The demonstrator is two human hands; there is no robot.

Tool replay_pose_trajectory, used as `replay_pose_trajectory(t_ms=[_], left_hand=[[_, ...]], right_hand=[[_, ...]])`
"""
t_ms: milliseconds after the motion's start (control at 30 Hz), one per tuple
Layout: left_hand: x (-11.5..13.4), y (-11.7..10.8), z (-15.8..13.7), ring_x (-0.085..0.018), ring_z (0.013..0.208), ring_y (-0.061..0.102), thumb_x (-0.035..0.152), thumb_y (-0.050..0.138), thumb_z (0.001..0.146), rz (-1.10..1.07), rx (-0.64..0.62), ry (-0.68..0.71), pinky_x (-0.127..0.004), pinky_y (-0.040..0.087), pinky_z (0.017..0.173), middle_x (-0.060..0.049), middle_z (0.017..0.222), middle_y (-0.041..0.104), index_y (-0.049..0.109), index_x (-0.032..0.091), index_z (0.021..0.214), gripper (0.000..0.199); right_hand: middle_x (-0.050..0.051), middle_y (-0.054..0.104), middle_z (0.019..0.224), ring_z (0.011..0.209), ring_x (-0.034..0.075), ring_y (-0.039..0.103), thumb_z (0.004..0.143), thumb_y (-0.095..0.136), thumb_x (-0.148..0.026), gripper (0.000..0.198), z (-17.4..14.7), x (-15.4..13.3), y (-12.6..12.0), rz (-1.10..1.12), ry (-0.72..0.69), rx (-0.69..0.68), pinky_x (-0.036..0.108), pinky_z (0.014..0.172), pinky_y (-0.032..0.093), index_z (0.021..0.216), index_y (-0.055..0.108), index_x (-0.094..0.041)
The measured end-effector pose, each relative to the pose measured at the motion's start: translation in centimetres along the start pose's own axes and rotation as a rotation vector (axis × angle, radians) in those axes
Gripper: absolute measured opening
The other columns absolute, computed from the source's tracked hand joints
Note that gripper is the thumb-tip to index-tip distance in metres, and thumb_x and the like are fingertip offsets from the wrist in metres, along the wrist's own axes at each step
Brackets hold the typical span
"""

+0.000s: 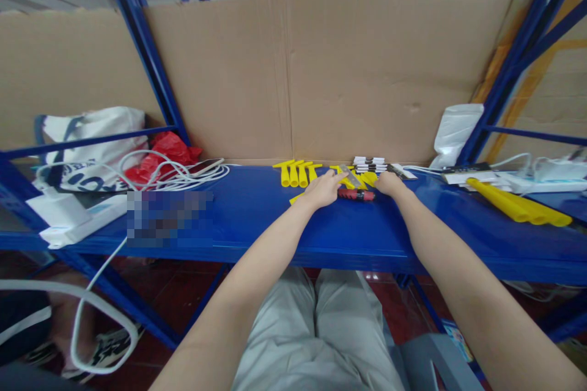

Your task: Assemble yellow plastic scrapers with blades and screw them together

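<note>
My left hand [324,189] is closed around what looks like a yellow T-shaped scraper, its fingers by a flat grey metal blade [351,176]. A yellow tip [296,199] pokes out left of that wrist. Curled fingers on my right hand [389,184] sit against a yellow piece [369,178]; what they grip is hidden. Between the hands lies a red-and-black tool handle [356,195], perhaps a screwdriver. Several yellow T-shaped scrapers [294,175] rest in a row left of my left hand. Behind are small white packets with dark bands [369,164].
The blue shelf [257,220] backs onto a cardboard panel [367,73]. Yellow tubular handles [523,203] lie at right by a white power strip [550,182]. White cables [183,180], a red bag [165,153] and a cloth bag [101,146] are at left. Someone's shoe [110,345] shows below.
</note>
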State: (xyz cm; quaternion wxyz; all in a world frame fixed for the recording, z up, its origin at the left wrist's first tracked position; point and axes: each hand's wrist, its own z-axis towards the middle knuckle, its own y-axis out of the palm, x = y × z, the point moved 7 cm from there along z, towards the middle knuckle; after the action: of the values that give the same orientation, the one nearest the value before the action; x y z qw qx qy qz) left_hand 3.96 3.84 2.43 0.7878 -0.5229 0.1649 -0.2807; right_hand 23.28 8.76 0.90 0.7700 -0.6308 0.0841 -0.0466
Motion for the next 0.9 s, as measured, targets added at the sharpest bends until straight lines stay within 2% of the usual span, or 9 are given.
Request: replay_pose_trajectory(t_ms=[100, 267, 367, 467, 567, 633, 700, 800, 900], left_hand=[[0.0, -0.1, 0.0, -0.021, 0.099, 0.055, 0.027, 0.034, 0.092, -0.003, 0.008, 0.006, -0.033, 0.045, 0.08, -0.008, 0.114, 0.05, 0.036, 0.029, 0.136, 0.044], [0.0, -0.1, 0.0, -0.021, 0.099, 0.055, 0.027, 0.035, 0.092, -0.01, 0.012, 0.008, -0.033, 0.045, 0.081, -0.007, 0.115, 0.05, 0.037, 0.029, 0.136, 0.044], [0.0, -0.1, -0.1, -0.021, 0.1, 0.055, 0.027, 0.035, 0.092, -0.02, 0.009, 0.001, -0.033, 0.045, 0.081, -0.008, 0.116, 0.05, 0.037, 0.029, 0.136, 0.044], [0.0, -0.2, -0.1, -0.021, 0.1, 0.055, 0.027, 0.035, 0.092, -0.029, 0.01, 0.0, -0.033, 0.045, 0.081, -0.008, 0.116, 0.05, 0.037, 0.029, 0.136, 0.044], [0.0, -0.4, -0.2, -0.021, 0.099, 0.055, 0.027, 0.036, 0.092, -0.032, 0.01, -0.002, -0.032, 0.045, 0.08, -0.007, 0.116, 0.05, 0.037, 0.029, 0.136, 0.044], [0.1, -0.4, -0.2, -0.021, 0.099, 0.055, 0.027, 0.036, 0.092, -0.031, 0.009, -0.002, -0.032, 0.045, 0.081, -0.007, 0.115, 0.051, 0.038, 0.029, 0.135, 0.044], [0.0, -0.4, -0.1, -0.021, 0.1, 0.055, 0.027, 0.036, 0.092, -0.026, 0.01, -0.003, -0.032, 0.045, 0.081, -0.007, 0.115, 0.051, 0.038, 0.028, 0.135, 0.044], [0.0, -0.3, -0.1, -0.021, 0.1, 0.055, 0.027, 0.036, 0.091, -0.022, 0.015, -0.006, -0.033, 0.046, 0.081, -0.007, 0.115, 0.051, 0.038, 0.028, 0.135, 0.044], [0.0, -0.2, -0.1, -0.021, 0.1, 0.055, 0.026, 0.036, 0.091, -0.024, 0.021, -0.002, -0.033, 0.046, 0.082, -0.007, 0.114, 0.051, 0.039, 0.028, 0.135, 0.044]], right_hand=[[0.025, 0.064, 0.103, 0.101, 0.028, 0.06, 0.079, 0.05, -0.028, 0.042, -0.1, 0.1, 0.1, 0.026, 0.01, -0.014, 0.029, 0.077, 0.045, 0.109, 0.062, -0.001], [0.022, 0.065, 0.101, 0.099, 0.029, 0.06, 0.079, 0.048, -0.023, 0.034, -0.2, 0.8, -0.2, 0.112, 0.039, 0.011, 0.03, 0.075, 0.045, 0.103, 0.064, -0.005], [0.02, 0.065, 0.099, 0.097, 0.028, 0.06, 0.078, 0.046, -0.02, 0.029, -0.7, 1.1, -1.7, 0.183, 0.064, 0.122, 0.029, 0.074, 0.044, 0.098, 0.064, -0.009], [0.018, 0.065, 0.1, 0.096, 0.027, 0.059, 0.079, 0.044, -0.02, 0.024, -1.5, 1.2, -3.9, 0.286, 0.093, 0.294, 0.029, 0.075, 0.042, 0.094, 0.062, -0.012], [0.017, 0.063, 0.098, 0.094, 0.026, 0.057, 0.081, 0.043, -0.023, 0.022, -2.2, 1.5, -5.6, 0.447, 0.134, 0.447, 0.031, 0.077, 0.042, 0.095, 0.058, -0.014], [0.016, 0.063, 0.092, 0.089, 0.024, 0.058, 0.081, 0.043, -0.024, 0.021, -2.3, 1.7, -5.9, 0.613, 0.171, 0.493, 0.031, 0.075, 0.043, 0.096, 0.055, -0.014], [0.012, 0.061, 0.082, 0.076, 0.021, 0.059, 0.082, 0.043, -0.023, 0.017, -2.1, 1.9, -5.3, 0.851, 0.225, 0.464, 0.031, 0.069, 0.046, 0.093, 0.053, -0.014], [0.002, 0.054, 0.064, 0.054, 0.013, 0.055, 0.083, 0.038, -0.015, 0.011, -1.9, 1.2, -3.3, 1.277, 0.31, 0.278, 0.027, 0.055, 0.047, 0.081, 0.049, -0.017], [-0.002, 0.051, 0.056, 0.045, 0.01, 0.053, 0.08, 0.037, -0.005, 0.015, -2.2, -0.3, -1.8, 1.455, 0.339, 0.102, 0.025, 0.05, 0.047, 0.076, 0.043, -0.018]])
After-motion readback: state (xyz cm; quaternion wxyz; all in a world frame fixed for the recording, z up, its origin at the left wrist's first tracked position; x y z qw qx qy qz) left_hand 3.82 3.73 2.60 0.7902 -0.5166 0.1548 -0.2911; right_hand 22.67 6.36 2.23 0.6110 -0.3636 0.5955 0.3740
